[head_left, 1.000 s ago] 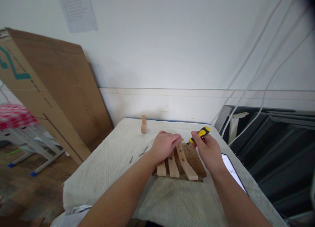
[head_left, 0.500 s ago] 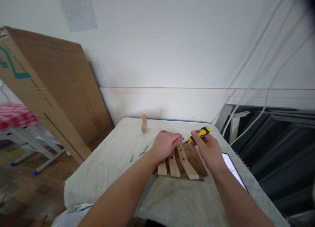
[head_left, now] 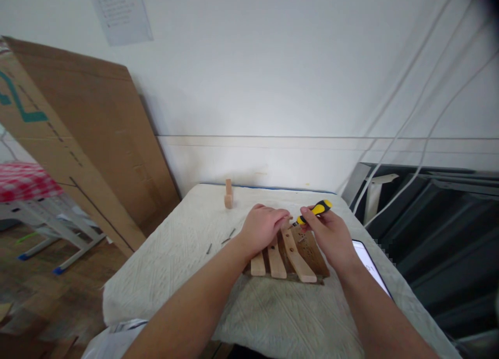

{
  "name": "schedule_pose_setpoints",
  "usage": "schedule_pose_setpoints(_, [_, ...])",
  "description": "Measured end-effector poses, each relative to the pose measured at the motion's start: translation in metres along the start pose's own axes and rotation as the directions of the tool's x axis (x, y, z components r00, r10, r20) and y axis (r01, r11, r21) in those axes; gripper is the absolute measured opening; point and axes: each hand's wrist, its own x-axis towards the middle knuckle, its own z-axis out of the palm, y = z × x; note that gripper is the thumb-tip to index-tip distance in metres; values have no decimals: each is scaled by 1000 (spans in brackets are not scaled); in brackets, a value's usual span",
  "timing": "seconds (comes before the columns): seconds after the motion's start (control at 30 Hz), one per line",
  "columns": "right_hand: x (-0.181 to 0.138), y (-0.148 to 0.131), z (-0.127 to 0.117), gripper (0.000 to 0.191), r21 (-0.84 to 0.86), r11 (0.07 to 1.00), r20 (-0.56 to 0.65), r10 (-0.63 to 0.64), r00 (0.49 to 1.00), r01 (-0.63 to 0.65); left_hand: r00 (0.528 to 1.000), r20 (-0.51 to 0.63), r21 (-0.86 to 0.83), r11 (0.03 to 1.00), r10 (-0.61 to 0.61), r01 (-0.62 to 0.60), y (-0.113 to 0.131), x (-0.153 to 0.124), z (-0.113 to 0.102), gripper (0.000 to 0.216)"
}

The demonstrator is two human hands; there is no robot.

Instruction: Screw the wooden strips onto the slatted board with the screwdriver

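In the head view my right hand (head_left: 329, 231) is closed around a yellow-and-black screwdriver (head_left: 320, 208), its shaft pointing down and left. The tip is near the far end of a curved wooden piece (head_left: 298, 260) with two dark holes; I cannot tell whether it touches. My left hand (head_left: 265, 224) is closed over that piece's far end, its fingertips partly hidden. Two similar wooden pieces lie to the left, partly under my left hand. All three rest on a brown perforated wooden board (head_left: 315, 252). A small thin thing, perhaps a screw (head_left: 302, 239), lies on the board.
Several loose screws (head_left: 209, 249) lie on the white cloth (head_left: 175, 255) left of the board. Another wooden piece (head_left: 228, 194) stands toward the back edge. A phone (head_left: 370, 265) lies by my right forearm. A large cardboard box (head_left: 89, 125) stands at the left; cables hang at the right.
The screwdriver tip has come up and away from the hole in the right-hand wooden piece. A small thin thing now shows on the board beside it. My left hand stays in place.
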Motion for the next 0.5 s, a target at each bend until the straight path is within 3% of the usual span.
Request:
schedule_pose_setpoints(0.13, [3, 4, -5, 42, 10, 1000, -56, -16, 998, 16, 1000, -4, -5, 1000, -1, 1, -1, 0, 1, 23])
schedule_pose_setpoints(0.23, [6, 6, -16, 27, -174, 965, -58, -208, 976, 195, 1000, -7, -5, 1000, -2, 2, -1, 0, 2, 22])
schedule_pose_setpoints(0.3, [8, 6, -22, 17, -351, 873, 121, -315, 941, 338, 1000, -14, -3, 1000, 6, -6, -2, 0, 2, 22])
schedule_pose_setpoints(0.33, [8, 5, -25, 14, -416, 825, 232, -311, 922, 383, 1000, -19, -2, 1000, 12, -12, -2, 0, 3, 22])
schedule_pose_setpoints(0.4, [7, 3, -27, 15, -493, 766, 413, -211, 886, 412, 999, -29, -1, 1000, 19, -19, -2, -1, 3, 22])
schedule_pose_setpoints(0.5, [3, 0, -29, 25, -507, 761, 565, -61, 823, 405, 999, -42, -7, 1000, 17, -17, -3, 0, 4, 24])
